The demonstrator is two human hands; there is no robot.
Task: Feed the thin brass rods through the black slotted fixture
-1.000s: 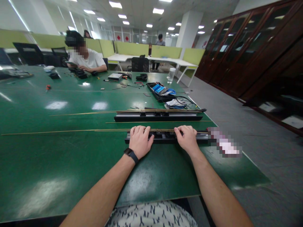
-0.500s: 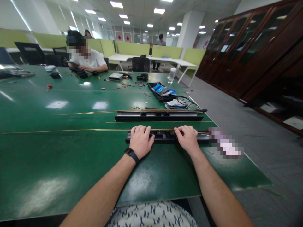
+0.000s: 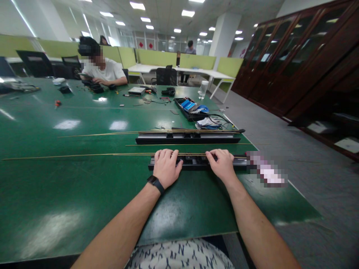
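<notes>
A black and silver metal rail (image 3: 193, 166) lies crosswise on the table before me, with long thin brass-coloured rods (image 3: 84, 155) along its far side, reaching far to the left. My left hand (image 3: 166, 166) is closed over the rail's left part, fingers bent over the far edge and thumb on the near side. Farther right, my right hand (image 3: 223, 163) has its thumb and forefinger pinched at the rods, the other fingers curled over the rail. Both palms hide parts of the rail and rods. Dark fittings show in the rail between the hands.
A second rail (image 3: 187, 140) with rods on top lies just beyond, and a single rod (image 3: 235, 144) lies between the rails. A blurred pinkish object (image 3: 267, 170) touches the right end. Behind are a black tray (image 3: 190, 116), a plastic cup (image 3: 203, 90) and a seated person (image 3: 108, 71).
</notes>
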